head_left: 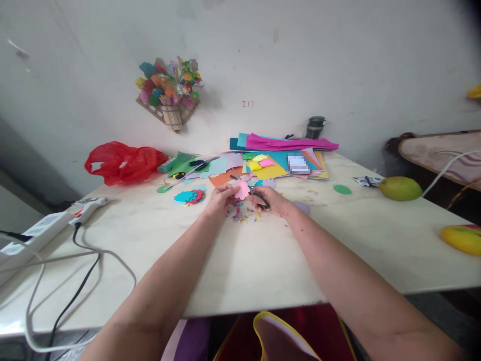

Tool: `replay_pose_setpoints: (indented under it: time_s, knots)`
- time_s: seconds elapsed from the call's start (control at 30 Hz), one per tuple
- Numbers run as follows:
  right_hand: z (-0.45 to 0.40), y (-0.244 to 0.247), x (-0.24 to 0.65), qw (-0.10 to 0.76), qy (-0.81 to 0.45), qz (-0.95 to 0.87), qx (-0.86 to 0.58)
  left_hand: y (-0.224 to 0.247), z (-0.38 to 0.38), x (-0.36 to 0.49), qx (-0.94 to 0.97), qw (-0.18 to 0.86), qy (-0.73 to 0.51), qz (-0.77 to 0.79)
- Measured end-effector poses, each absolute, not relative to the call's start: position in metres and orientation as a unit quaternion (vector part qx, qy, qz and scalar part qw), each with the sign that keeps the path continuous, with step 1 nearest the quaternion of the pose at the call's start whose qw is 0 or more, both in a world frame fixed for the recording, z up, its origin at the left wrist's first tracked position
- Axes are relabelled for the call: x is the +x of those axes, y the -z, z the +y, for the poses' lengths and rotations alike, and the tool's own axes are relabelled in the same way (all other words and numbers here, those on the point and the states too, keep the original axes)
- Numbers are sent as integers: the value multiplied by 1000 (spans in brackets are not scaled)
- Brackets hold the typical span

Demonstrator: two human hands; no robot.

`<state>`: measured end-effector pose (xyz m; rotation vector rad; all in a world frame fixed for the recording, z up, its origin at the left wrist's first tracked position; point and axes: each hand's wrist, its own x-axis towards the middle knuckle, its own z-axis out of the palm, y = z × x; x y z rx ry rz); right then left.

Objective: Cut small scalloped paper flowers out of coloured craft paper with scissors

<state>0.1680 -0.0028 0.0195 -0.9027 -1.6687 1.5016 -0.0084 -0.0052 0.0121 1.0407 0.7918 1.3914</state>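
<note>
Snipping step: I think a wavy edge is being cut on the small, pale pink, flower-like paper piece (241, 189). It is up between the two hands, in the middle of the clock.
Left hand: at 9 o'clock, the left hand (221, 195) pinches the pink piece by its side, with thumb and fingers closed on it.
Right hand: at 4 o'clock, the right hand (272, 200) is curled round the black handles of a pair of scissors (266, 201). I can't tell how wide the blades are open.
Next snip: my guess is it needs the left fingers to turn the paper a little, and the scissors to make small, careful bites round the edge.
Tiny bits: at 6 o'clock, little paper scraps (240, 215) in many colours lie under the hands.
Wavy stack: at 9 o'clock, bright blue paper shapes with wavy edges (185, 196) lie with red ones (198, 196).
Colour sheets: at 2 o'clock are flat paper sheets, one of them yellow (276, 172).
Green round: at 3 o'clock, a flat green paper oval (342, 189) lies alone, with a green-yellow mango (401, 188) past it.
Red bag: between 9 and 10 o'clock, a crumpled, thin red plastic bag (116, 163).
Wall flowers: at 11 o'clock, a bright bunch of craft flowers (169, 82) hangs up high.
</note>
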Motion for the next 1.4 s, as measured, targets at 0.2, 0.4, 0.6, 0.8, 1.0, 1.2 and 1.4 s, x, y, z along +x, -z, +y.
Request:
replay_pose_setpoints:
  time_s: [0.2, 0.4, 0.6, 0.8, 1.0, 1.2, 1.4]
  knots:
    - [-5, -22, 165, 362, -566, -646, -363, -13, -6, -8, 447, 578, -594, 337]
    - [-2, -18, 165, 372, -563, -644, -359, -12, -4, -8, 434, 579, -605, 333]
    - [-3, -19, 165, 372, -560, -645, -364, -13, -5, -8, 434, 572, -608, 338]
    - [-6, -22, 165, 371, -561, -641, -370, -13, -4, -8, 430, 571, -612, 339]
    - [-2, -18, 166, 373, -561, -642, -367, -12, -3, -7, 423, 560, -626, 340]
    - [0, -17, 165, 374, -557, -644, -368, -10, -2, -9, 425, 551, -630, 345]
    - [-1, -17, 164, 374, -560, -639, -371, -9, -2, -11, 422, 552, -632, 343]
